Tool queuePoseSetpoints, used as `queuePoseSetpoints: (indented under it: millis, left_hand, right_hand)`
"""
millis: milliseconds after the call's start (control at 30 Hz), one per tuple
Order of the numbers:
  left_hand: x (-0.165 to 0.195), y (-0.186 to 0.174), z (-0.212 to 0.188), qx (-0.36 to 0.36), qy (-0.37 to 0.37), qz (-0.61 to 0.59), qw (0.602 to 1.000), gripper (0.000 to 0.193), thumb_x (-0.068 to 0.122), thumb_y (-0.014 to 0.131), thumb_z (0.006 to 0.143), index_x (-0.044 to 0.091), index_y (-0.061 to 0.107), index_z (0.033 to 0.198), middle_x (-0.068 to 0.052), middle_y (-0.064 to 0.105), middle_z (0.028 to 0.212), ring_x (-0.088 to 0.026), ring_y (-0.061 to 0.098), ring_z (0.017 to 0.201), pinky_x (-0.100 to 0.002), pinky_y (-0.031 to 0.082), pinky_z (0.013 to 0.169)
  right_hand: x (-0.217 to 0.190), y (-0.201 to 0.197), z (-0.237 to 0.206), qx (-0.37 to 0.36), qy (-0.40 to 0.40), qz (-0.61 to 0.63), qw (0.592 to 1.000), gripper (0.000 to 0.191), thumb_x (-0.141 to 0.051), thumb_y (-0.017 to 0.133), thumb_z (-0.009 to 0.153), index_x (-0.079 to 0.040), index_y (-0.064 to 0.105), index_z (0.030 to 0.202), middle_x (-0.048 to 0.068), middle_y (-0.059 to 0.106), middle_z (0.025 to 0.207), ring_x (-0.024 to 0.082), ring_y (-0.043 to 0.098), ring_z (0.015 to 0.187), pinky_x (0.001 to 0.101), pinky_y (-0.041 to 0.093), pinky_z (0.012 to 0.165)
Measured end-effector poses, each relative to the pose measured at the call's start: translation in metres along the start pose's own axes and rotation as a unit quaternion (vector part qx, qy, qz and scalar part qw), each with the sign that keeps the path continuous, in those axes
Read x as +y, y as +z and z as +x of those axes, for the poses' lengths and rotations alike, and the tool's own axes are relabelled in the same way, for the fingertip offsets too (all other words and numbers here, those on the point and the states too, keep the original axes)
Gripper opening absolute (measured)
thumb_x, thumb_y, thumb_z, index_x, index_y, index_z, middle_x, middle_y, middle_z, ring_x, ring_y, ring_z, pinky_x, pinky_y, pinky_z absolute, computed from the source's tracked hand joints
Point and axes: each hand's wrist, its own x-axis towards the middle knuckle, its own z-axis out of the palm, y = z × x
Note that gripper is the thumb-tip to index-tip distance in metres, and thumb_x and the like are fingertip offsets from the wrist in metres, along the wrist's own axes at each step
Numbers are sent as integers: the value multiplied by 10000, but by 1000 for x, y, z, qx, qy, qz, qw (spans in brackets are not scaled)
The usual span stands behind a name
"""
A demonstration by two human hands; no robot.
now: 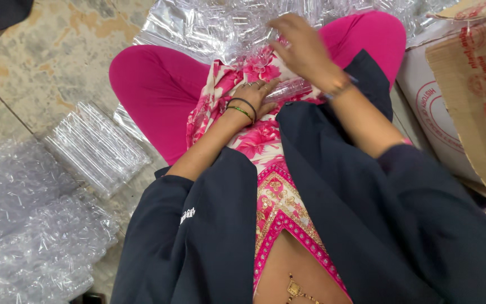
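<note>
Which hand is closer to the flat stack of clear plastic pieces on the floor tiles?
Left. The left hand rests in the lap, right of the flat stack of clear plastic pieces; the right hand is farther right, reaching toward the plastic pile.

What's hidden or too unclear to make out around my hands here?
- Head view: the left hand covers one end of the clear plastic piece.
- The right hand is motion-blurred; its fingers' contact with the clear plastic pile is unclear.
- The cardboard box is cut off by the right edge.
</note>
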Motion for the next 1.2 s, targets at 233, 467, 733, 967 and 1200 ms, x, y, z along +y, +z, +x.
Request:
queuePoseSetpoints:
  millis: [233, 467, 733, 967, 1200]
  left_hand:
    - [-27, -1, -14, 166, 3, -55, 985, 449, 333, 754, 941, 93, 649, 1305, -144, 672, 1290, -325, 677, 1143, -414, 567, 973]
    - [-7, -31, -11, 171, -176, -715, 655, 421, 249, 684, 1000, 96, 588, 1381, -16, 695, 1173, -115, 657, 989, -277, 563, 870]
    - [25, -55, 24, 208, -23, -748, 630, 414, 125, 773, 961, 59, 617, 1339, -14, 667, 1232, -97, 619, 1030, -286, 524, 902]
    - [13, -69, 7, 172, 96, -716, 670, 367, 102, 772, 1028, 16, 647, 1363, -52, 608, 1404, -165, 594, 1281, -341, 501, 1133]
    - [10, -85, 3, 68, 137, -680, 717, 499, 115, 747, 1030, 60, 547, 1484, -79, 573, 1498, -201, 601, 1355, -399, 541, 1163]
  right_hand:
    - [1, 86, 54, -69, -26, -150, 986, 95, -121, 772, 886, -50, 741, 940, 187, 628, 1127, 365, 634, 1026, 492, 538, 829]
    - [-36, 0, -12, 4, 149, 307, 940, 199, -143, 714, 1002, 13, 732, 1125, 139, 634, 1353, 262, 631, 1247, 381, 533, 1011]
    - [-67, -20, -36, 122, 113, 524, 835, 516, -103, 719, 1035, -78, 388, 1430, 133, 588, 1399, 215, 594, 1317, 360, 517, 1119]
    - [-53, 1, -40, 0, 250, 785, 566, 392, -278, 567, 1119, 37, 597, 1351, 177, 715, 1193, 246, 724, 1055, 319, 586, 919]
    - [-52, -2, -55, -19, 298, 849, 435, 490, -380, 523, 1113, 76, 613, 1268, 195, 724, 1128, 233, 741, 960, 256, 600, 827]
